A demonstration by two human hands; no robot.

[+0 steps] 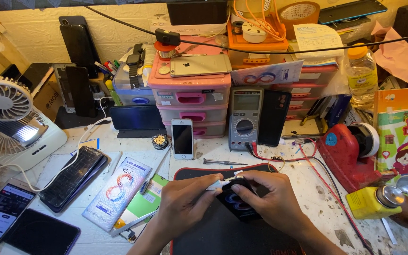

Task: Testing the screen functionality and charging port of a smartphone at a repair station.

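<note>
My left hand [185,203] and my right hand [265,198] meet over a black work mat [204,236] with a red edge. Between them I hold a dark phone [237,205], back side up, its round camera lenses showing. My right hand wraps around the phone's right side and top. My left hand pinches a small white and silver tool [220,183] whose tip lies at the phone's top edge.
A small white phone [182,138] stands against pink drawer boxes [190,97]. A grey multimeter [245,118] with red leads stands beside it. A screwdriver [223,163], white fan [10,123], several phones [72,177], red tape dispenser [350,151] and yellow bottle [369,202] crowd the bench.
</note>
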